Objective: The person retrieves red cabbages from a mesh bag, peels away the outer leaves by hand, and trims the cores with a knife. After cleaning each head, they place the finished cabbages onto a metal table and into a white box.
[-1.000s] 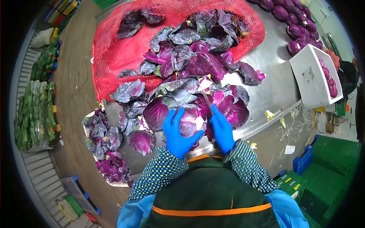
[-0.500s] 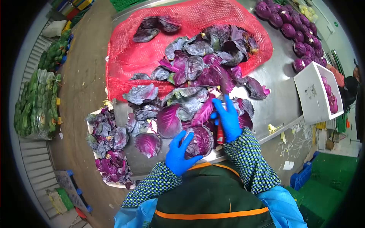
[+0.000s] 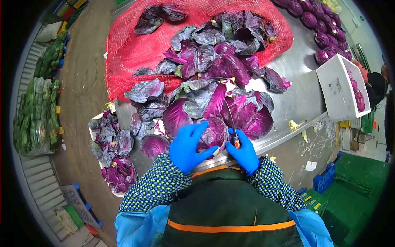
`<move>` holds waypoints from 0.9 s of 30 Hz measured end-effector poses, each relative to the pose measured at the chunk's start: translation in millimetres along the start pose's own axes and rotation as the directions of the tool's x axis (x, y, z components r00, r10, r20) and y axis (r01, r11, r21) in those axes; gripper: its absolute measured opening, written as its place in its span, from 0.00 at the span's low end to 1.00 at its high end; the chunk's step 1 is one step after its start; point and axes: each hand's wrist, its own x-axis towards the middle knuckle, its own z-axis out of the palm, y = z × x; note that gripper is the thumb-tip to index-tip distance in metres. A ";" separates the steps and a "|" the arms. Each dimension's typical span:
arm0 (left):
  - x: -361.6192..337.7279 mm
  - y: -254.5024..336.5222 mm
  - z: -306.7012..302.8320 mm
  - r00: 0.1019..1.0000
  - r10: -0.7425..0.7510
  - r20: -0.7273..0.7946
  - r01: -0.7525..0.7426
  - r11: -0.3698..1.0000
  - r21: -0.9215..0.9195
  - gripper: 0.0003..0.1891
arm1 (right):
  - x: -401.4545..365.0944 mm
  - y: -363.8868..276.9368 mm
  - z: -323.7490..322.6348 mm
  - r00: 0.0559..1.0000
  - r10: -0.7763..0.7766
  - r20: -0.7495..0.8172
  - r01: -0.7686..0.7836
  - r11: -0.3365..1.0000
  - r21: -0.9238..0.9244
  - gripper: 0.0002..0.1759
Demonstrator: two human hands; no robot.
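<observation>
A red cabbage head sits near the front edge of the metal table. My left hand, in a blue glove, lies on its left side with thumb and fingers wrapped round it. On its right is my right hand, also gloved in blue, closed on a knife with an orange and black handle; the blade points up and away. Those fingertips are close to the cabbage; whether they touch it I cannot tell. Loose cabbage leaves lie behind and beside the head.
A red mesh bag with purple leaves lies across the back. Several cabbages are heaped at the back right, near a white box. A leaf-filled box stands left; green crates are at right. Part of another person shows far right.
My right hand has moved down and toward me, and the knife blade is now visible. Leaves have spread out right of the cabbage. The view has shifted slightly.
</observation>
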 end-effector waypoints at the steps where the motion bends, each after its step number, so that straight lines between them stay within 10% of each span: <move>1: -2.7 7.9 -1.0 0.999 -0.021 0.038 0.019 0.999 0.049 0.13 | -3.2 -2.9 0.7 1.000 -0.012 0.001 0.012 1.000 -0.018 0.23; 6: -3.6 -10.7 4.0 0.981 0.181 0.075 -0.182 0.983 0.008 0.12 | 2.9 -5.5 3.0 1.000 -0.005 -0.006 0.005 0.996 -0.093 0.24; 8: -7.7 -13.0 5.7 0.998 -0.060 0.003 0.060 0.988 -0.142 0.10 | 2.5 -2.3 2.3 0.999 -0.036 -0.037 0.025 0.969 -0.247 0.22; 9: -7.3 -27.3 4.1 0.961 -0.271 -0.056 0.228 0.891 -0.393 0.05 | 1.9 -4.7 1.0 0.999 -0.036 -0.039 0.025 0.969 -0.244 0.22; 11: 2.0 -61.4 -2.9 0.609 -0.778 0.154 0.456 0.184 -0.871 0.07 | 0.5 -11.8 -1.4 0.998 0.021 -0.062 -0.035 0.972 -0.234 0.21; 14: -2.7 -46.1 -9.5 0.869 -0.396 -0.298 0.286 0.892 -0.351 0.22 | 3.9 6.2 -4.6 0.995 -0.048 -0.083 0.026 0.967 -0.253 0.20; 16: 8.9 -15.1 -20.4 0.959 0.244 0.143 -0.228 0.966 -0.118 0.34 | 14.0 22.6 -11.4 0.998 -0.024 -0.064 0.003 0.952 -0.306 0.17; 18: -5.6 -4.1 3.0 0.918 0.182 0.354 -0.230 0.968 0.099 0.44 | 35.3 44.4 -12.0 0.983 0.176 -0.042 -0.161 0.957 0.242 0.12; 20: -6.2 -18.6 11.4 0.917 0.200 0.346 -0.261 0.955 0.140 0.43 | 41.4 34.0 -10.3 0.986 0.153 -0.063 -0.130 0.954 0.270 0.10; 24: -17.7 -20.0 21.1 0.976 -0.186 0.114 0.204 0.965 -0.164 0.39 | 5.4 -10.9 -9.2 0.978 0.202 -0.048 -0.176 0.928 0.328 0.20; 26: -18.6 -16.7 33.2 0.968 -0.249 0.031 0.251 0.962 -0.109 0.41 | -4.5 6.4 -4.9 0.912 -0.407 -0.052 0.400 0.910 -0.108 0.23; 27: -19.7 -13.5 32.6 0.969 -0.246 0.037 0.249 0.961 -0.117 0.41 | -9.0 6.2 -5.0 0.915 -0.405 -0.006 0.399 0.905 -0.150 0.24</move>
